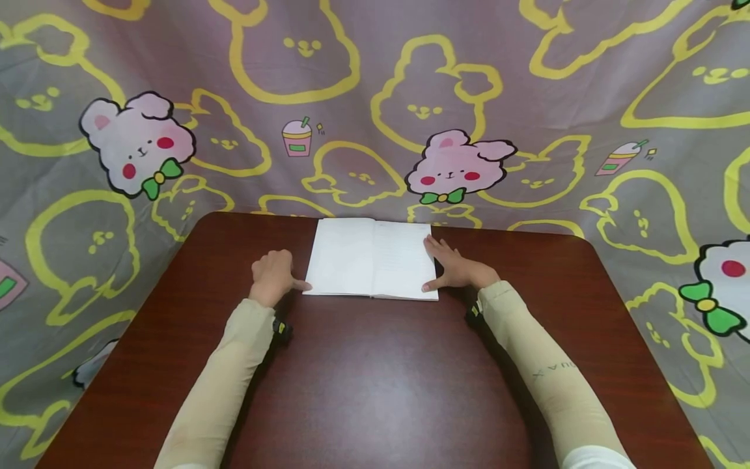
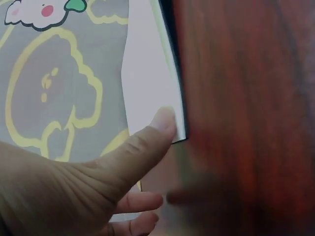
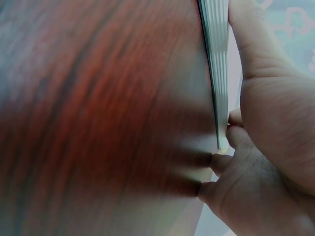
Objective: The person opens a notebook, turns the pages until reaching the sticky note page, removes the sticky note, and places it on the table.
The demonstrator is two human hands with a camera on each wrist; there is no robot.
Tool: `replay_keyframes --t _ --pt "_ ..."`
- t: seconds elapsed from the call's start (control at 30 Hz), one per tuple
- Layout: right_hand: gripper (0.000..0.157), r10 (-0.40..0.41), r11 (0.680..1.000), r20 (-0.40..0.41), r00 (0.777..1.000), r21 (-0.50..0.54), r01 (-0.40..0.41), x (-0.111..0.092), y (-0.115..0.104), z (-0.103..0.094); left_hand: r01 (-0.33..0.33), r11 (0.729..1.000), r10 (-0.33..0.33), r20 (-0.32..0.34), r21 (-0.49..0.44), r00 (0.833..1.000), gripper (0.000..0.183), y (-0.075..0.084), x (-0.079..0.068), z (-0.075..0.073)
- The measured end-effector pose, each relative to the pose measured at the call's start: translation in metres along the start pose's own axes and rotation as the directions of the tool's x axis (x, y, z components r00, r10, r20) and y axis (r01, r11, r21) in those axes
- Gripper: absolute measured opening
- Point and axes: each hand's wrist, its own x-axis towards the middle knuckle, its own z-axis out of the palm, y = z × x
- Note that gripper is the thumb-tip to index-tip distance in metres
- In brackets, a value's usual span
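Observation:
An open notebook [image 1: 346, 257] with white pages lies near the table's far edge, faint lines showing on its right page. My left hand [image 1: 272, 277] is at its left side, the thumb resting on the lower left page corner. In the left wrist view that thumb [image 2: 147, 142] lies straight over the page, while the other fingers are off the notebook, beside its corner. On the right side, my right hand [image 1: 459, 266] has its fingers spread, thumb and fingertips on the page near the outer edge. The right wrist view shows the stacked page edges [image 3: 219, 73], with some fingers touching the table.
The dark reddish-brown table [image 1: 381, 384] extends around the notebook, its surface shiny in front. Behind and at both sides hangs a curtain [image 1: 351, 117] with yellow outlines and cartoon animals. A dark wrist camera [image 1: 282, 329] sits below the left wrist.

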Motion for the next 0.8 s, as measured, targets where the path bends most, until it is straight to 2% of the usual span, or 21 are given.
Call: replay_keyframes --t 0.1,0.2,0.3,0.37,0.57,0.7,0.8 --pt "0.125 -0.002 1.000 0.005 1.000 0.002 0.002 0.000 0.000 -0.001 -0.045 0.998 0.045 0.021 0.049 0.999 0.057 0.006 0.005 -0.004" --pt "0.125 -0.001 1.000 0.002 1.000 0.006 0.001 0.000 0.000 -0.002 -0.151 0.984 0.146 0.056 0.090 0.988 0.067 0.016 0.011 -0.006" --pt "0.125 -0.003 1.000 0.000 1.000 0.007 0.003 0.001 -0.001 -0.002 -0.265 0.959 0.255 0.107 0.096 0.961 0.079 0.026 0.018 -0.004" --pt "0.125 -0.003 1.000 0.003 1.000 0.002 0.003 0.001 -0.001 -0.002 -0.314 0.947 0.303 0.145 0.066 0.942 0.085 0.032 0.023 -0.002" --pt "0.126 -0.013 1.000 0.000 1.000 -0.002 0.013 0.002 -0.002 -0.001 -0.379 0.924 0.380 0.200 -0.045 0.903 0.095 0.048 0.038 0.004" --pt "0.126 -0.005 1.000 0.001 1.000 -0.007 0.005 0.002 0.001 -0.001 -0.446 0.893 0.450 0.196 -0.066 0.871 0.092 0.059 0.046 0.010" --pt "0.126 0.000 1.000 0.003 1.000 -0.005 0.000 0.002 0.001 0.000 -0.480 0.875 0.483 0.193 -0.065 0.854 0.091 0.066 0.051 0.015"
